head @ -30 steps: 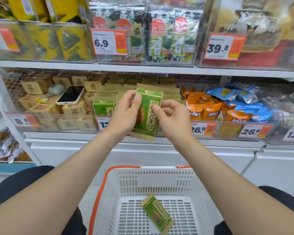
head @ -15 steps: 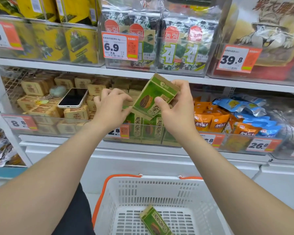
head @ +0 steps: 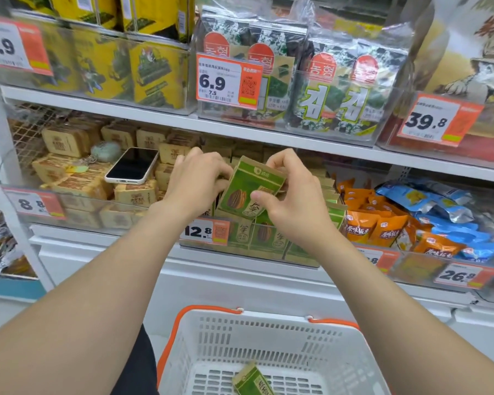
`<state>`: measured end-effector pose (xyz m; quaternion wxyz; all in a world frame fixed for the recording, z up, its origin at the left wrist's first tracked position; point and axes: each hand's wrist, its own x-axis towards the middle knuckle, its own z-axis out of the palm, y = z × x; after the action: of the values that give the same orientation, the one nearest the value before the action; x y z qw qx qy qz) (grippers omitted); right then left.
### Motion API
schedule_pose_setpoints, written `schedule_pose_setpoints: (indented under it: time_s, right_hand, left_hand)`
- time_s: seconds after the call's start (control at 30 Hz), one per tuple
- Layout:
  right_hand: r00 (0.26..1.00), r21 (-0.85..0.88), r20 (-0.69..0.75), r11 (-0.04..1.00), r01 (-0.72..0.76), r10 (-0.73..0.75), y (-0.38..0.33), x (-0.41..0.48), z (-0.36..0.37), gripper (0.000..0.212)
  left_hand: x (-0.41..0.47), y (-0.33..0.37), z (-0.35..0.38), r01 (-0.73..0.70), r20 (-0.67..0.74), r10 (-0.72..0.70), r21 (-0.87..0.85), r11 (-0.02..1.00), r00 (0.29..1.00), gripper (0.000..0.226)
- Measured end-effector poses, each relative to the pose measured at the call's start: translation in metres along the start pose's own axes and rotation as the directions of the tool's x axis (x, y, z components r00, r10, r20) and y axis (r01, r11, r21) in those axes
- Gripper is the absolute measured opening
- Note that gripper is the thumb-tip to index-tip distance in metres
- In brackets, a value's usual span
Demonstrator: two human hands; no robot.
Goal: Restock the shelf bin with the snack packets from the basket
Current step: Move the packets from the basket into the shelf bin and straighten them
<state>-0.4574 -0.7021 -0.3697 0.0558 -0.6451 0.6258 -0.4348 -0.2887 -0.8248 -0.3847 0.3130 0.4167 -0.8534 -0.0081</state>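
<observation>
A green and tan snack packet with a seed picture tilts over the clear shelf bin, which is full of matching packets. My right hand pinches its top and lower right edge. My left hand presses on its left side and on the packets behind it. One more green packet lies flat in the white basket with orange handles, below my arms.
A phone rests on tan boxed snacks in the bin at left. Orange packets and blue packets fill the bin at right. Seaweed packs stand on the shelf above. Price tags line the shelf edges.
Both hands have carried the green packet up from in front of the bin and lowered it, tilted, onto the packets inside. The camera has moved closer to the shelf.
</observation>
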Motion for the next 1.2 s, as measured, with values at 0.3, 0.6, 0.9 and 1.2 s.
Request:
schedule_pose_setpoints:
  time_s: [0.3,0.6,0.9,1.2]
  right_hand:
    - [0.975,-0.623,0.223,0.770,0.139,0.004,-0.026,0.036,0.009,0.048]
    - [0.867,-0.759,0.494,0.522,0.390,0.070,-0.048,0.063,0.016,0.022]
    - [0.820,-0.737,0.566,0.500,0.455,0.087,-0.019,0.036,0.039,0.040]
    - [0.974,-0.691,0.190,0.687,0.224,-0.127,0.004,0.033,0.019,0.009]
  left_hand:
    - [0.006,-0.001,-0.001,0.040,0.050,-0.039,-0.025,0.999,0.998,0.033]
    - [0.012,-0.005,-0.001,0.116,0.049,-0.113,-0.051,0.992,0.992,0.024]
    - [0.018,-0.018,0.006,0.120,0.073,-0.107,-0.196,0.973,0.992,0.008]
    - [0.011,-0.005,0.005,0.107,0.023,-0.106,-0.051,0.993,0.994,0.025]
